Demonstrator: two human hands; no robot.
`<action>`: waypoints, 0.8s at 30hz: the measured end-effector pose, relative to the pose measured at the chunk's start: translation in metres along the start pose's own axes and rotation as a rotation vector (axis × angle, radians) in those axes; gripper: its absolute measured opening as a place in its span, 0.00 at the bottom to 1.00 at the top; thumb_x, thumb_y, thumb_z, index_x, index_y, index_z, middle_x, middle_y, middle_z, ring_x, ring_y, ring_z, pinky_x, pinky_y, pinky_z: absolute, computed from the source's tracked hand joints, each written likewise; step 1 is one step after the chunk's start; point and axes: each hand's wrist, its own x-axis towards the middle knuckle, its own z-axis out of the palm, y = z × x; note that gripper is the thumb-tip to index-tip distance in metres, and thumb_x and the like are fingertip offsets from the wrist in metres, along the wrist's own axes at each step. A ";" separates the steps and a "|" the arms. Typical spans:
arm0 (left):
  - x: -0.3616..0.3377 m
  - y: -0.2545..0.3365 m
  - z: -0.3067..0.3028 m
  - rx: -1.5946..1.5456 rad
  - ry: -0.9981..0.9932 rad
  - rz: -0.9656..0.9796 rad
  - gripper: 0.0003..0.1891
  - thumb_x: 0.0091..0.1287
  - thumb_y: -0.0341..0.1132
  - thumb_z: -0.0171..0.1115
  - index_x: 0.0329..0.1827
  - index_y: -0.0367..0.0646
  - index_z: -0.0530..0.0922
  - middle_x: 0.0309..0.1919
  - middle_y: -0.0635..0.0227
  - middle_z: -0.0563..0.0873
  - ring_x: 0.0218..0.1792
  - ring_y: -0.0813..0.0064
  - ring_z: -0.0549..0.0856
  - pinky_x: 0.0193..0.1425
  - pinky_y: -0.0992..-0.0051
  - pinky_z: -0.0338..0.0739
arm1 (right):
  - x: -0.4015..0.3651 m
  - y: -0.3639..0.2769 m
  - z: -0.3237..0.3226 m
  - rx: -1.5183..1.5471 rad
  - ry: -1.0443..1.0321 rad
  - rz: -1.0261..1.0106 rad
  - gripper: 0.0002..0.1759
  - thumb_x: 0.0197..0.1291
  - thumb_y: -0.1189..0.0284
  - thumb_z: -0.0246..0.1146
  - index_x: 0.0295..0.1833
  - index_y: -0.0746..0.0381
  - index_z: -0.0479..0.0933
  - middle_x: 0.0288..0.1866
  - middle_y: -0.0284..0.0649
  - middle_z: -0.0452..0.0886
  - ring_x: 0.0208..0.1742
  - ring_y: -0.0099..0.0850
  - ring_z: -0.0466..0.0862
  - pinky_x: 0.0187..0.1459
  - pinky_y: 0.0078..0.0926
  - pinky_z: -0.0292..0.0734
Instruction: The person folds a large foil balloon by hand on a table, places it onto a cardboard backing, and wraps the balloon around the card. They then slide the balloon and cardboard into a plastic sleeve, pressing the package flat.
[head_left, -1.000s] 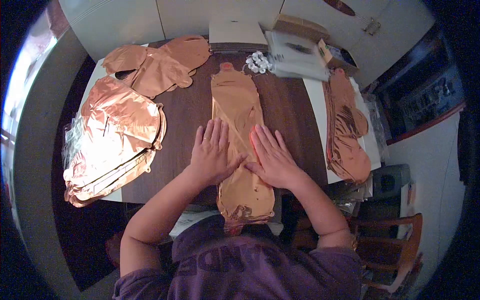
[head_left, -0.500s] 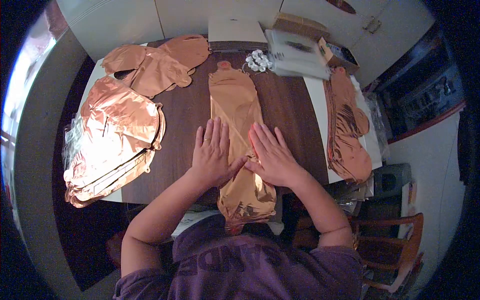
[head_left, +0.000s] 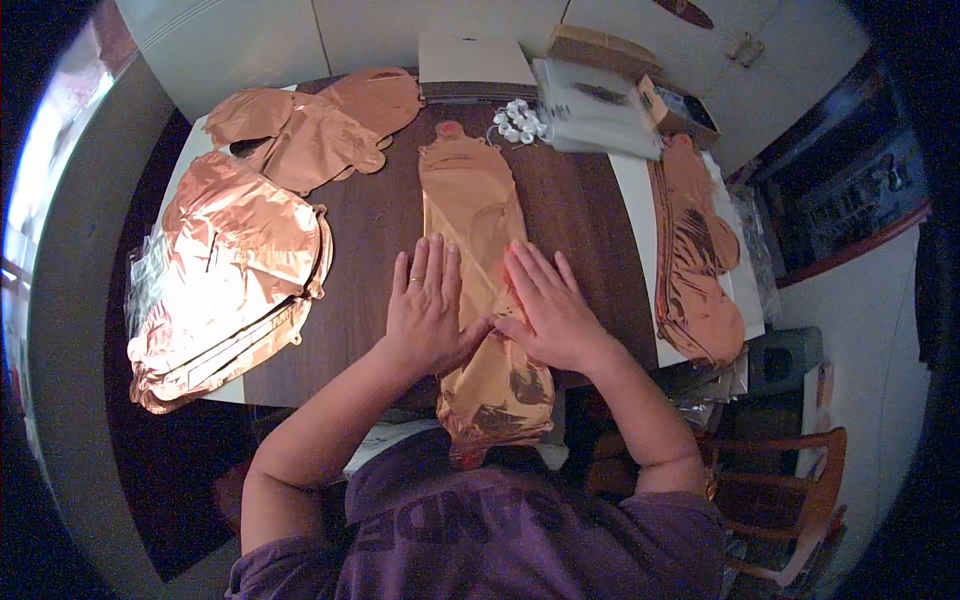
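A long, flat, rose-gold foil balloon (head_left: pixel 470 200) lies lengthwise on the dark wooden table (head_left: pixel 370 240), its lower end hanging at the near edge. Across its left side rests my left hand (head_left: pixel 428 305), palm down with the fingers stretched out and a ring on one of them. My right hand (head_left: pixel 548 310) lies flat over the balloon's right side, fingers extended. The two thumbs nearly meet over the middle of the foil. Neither hand grips anything; the foil directly beneath the palms is hidden.
Shiny foil balloons (head_left: pixel 240 240) are piled at the left, with more flat foil (head_left: pixel 330 130) behind. Another foil stack (head_left: pixel 695 260) lies at the right edge. At the back are a white bundle (head_left: pixel 519 122), plastic bags (head_left: pixel 595 105) and a small box (head_left: pixel 680 108). A wooden chair (head_left: pixel 800 500) stands lower right.
Almost nothing differs. Both hands stay flat on the foil balloon, and the creases and reflections near its lower part have shifted slightly.
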 end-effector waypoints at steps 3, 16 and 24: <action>-0.001 0.000 0.001 0.011 0.013 -0.004 0.52 0.66 0.68 0.47 0.76 0.26 0.53 0.77 0.37 0.54 0.79 0.43 0.51 0.80 0.48 0.41 | -0.005 -0.001 -0.004 -0.005 -0.004 0.022 0.49 0.68 0.45 0.54 0.79 0.70 0.47 0.81 0.56 0.49 0.83 0.48 0.48 0.79 0.51 0.38; 0.035 0.012 -0.034 -0.024 0.188 0.101 0.40 0.68 0.60 0.50 0.67 0.29 0.69 0.71 0.42 0.66 0.74 0.44 0.61 0.78 0.45 0.48 | -0.013 0.001 0.013 -0.098 -0.056 -0.020 0.50 0.67 0.43 0.52 0.78 0.71 0.47 0.81 0.60 0.47 0.82 0.53 0.45 0.79 0.55 0.35; 0.113 0.011 0.022 0.112 0.073 0.401 0.25 0.72 0.49 0.51 0.59 0.37 0.79 0.62 0.55 0.79 0.67 0.57 0.73 0.77 0.50 0.54 | -0.011 0.000 0.011 -0.089 -0.044 -0.019 0.50 0.67 0.43 0.52 0.78 0.71 0.48 0.80 0.61 0.47 0.82 0.55 0.46 0.78 0.56 0.37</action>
